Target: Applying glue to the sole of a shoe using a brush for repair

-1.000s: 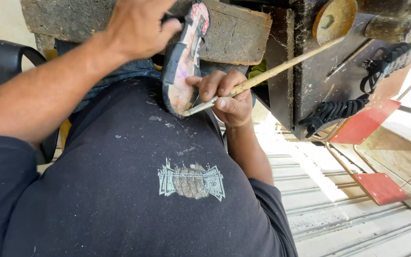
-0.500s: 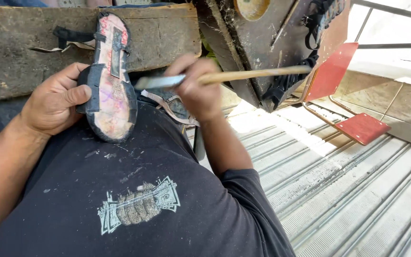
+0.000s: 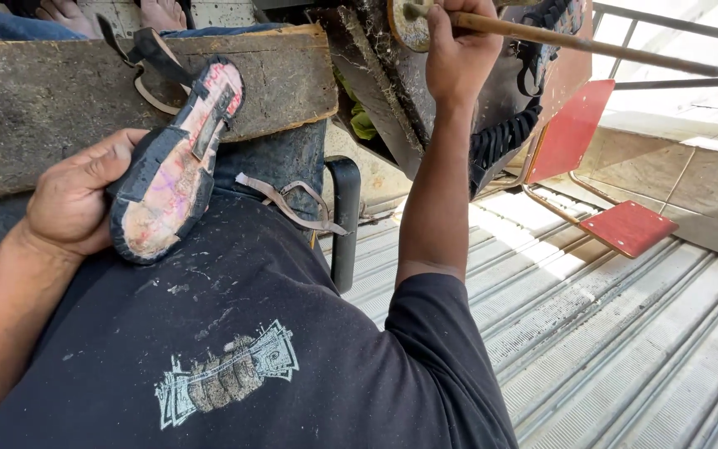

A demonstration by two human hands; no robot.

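The top edge is cutting off the right hand (image 3: 459, 54), so its grip on the wooden stick (image 3: 575, 40) is only partly showing. The left hand (image 3: 72, 199) is hiding the sandal (image 3: 172, 179) edge behind its fingers, and the worn wooden table (image 3: 35, 100) is running out past the left edge

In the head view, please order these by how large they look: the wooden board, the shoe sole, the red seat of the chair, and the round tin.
1. wooden board
2. shoe sole, though nearer the camera
3. red seat, farther away, so unsure against the sole
4. round tin, partly hidden by the right hand
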